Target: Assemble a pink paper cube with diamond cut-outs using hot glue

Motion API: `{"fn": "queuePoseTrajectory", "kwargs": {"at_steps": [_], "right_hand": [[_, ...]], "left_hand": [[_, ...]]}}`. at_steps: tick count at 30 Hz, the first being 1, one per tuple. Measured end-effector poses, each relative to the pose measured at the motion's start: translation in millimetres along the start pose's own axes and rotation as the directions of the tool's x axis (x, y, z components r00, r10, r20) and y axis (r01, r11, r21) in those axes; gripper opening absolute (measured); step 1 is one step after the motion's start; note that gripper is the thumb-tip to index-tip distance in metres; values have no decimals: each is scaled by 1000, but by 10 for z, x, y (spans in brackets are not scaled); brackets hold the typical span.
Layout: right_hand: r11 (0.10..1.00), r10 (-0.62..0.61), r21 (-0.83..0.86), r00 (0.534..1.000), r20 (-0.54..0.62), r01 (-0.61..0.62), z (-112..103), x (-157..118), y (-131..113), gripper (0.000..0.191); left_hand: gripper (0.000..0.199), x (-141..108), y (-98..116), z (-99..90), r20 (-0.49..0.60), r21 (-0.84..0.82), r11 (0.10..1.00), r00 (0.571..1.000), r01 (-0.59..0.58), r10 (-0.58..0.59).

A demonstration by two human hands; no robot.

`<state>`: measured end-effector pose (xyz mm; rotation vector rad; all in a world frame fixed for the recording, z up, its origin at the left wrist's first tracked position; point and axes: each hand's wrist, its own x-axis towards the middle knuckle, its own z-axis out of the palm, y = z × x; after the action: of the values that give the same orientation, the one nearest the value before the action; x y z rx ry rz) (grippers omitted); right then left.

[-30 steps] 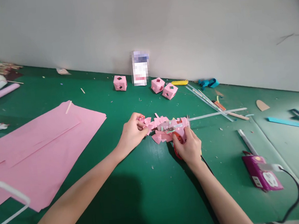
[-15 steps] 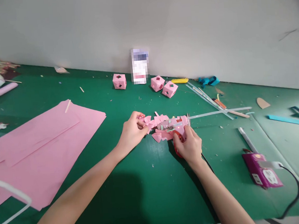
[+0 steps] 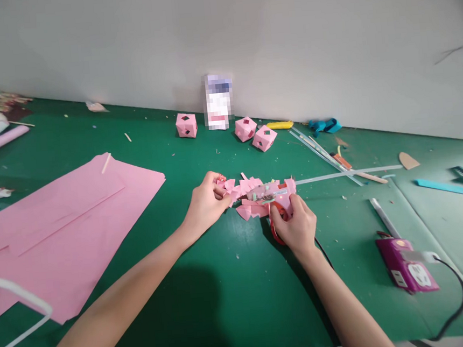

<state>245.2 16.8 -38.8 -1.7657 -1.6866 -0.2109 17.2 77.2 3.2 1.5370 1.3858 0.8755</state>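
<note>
My right hand (image 3: 296, 223) is closed on the handle of a pink hot glue gun (image 3: 271, 190). A long translucent glue stick (image 3: 329, 177) runs out of its back end to the right. The nozzle points left, toward a small pink paper piece (image 3: 232, 196) pinched in the fingers of my left hand (image 3: 206, 200). Several cut pink paper scraps (image 3: 251, 209) lie under and around the gun. Red scissors (image 3: 276, 235) are on the table beneath my right hand, partly hidden by it.
Three pink paper polyhedra (image 3: 187, 125) stand near the wall, by a blurred card (image 3: 219, 101). Large pink sheets (image 3: 78, 230) cover the left side. At right are a purple power adapter (image 3: 405, 263) with a black cable, spare glue sticks (image 3: 318, 149) and a blue strip (image 3: 454, 188).
My right hand and the glue gun have shifted slightly to the right. My left hand keeps its pinch on the paper. The whole view has drifted a little.
</note>
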Motion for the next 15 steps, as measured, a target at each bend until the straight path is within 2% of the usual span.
{"fn": "queuePoseTrajectory", "kwargs": {"at_steps": [15], "right_hand": [[1000,6,9,1000,15,-6,10,-11,1,21]], "left_hand": [[33,-9,33,3,6,-33,999,1000,20,-20]]}}
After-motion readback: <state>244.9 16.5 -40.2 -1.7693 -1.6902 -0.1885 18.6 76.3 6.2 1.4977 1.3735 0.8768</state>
